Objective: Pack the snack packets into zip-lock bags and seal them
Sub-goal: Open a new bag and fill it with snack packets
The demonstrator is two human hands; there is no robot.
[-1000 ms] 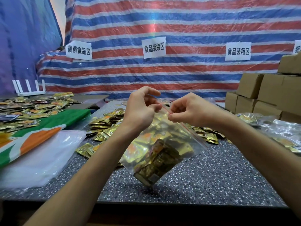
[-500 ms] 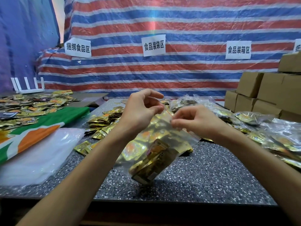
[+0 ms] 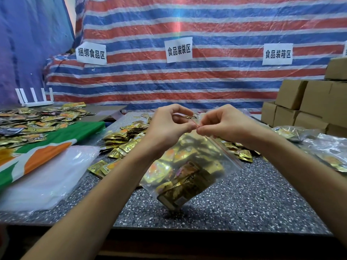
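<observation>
Fingers (image 3: 190, 126) of the left hand (image 3: 167, 128) and fingers (image 3: 203, 129) of the right hand (image 3: 225, 122), tips almost meeting, pinch the red seal strip (image 3: 194, 123) along the top of a clear zip-lock bag (image 3: 221, 160), which hangs tilted over the middle of the speckled desk (image 3: 253, 199), lower corner close to the surface. Gold snack packets (image 3: 180, 188) fill the bag; loose packets (image 3: 122, 143) lie heaped on the desk just beyond it, with a stack of empty clear bags (image 3: 47, 175) at the near left, and filled bags (image 3: 330, 154) and cardboard boxes (image 3: 300, 102) at the far right
</observation>
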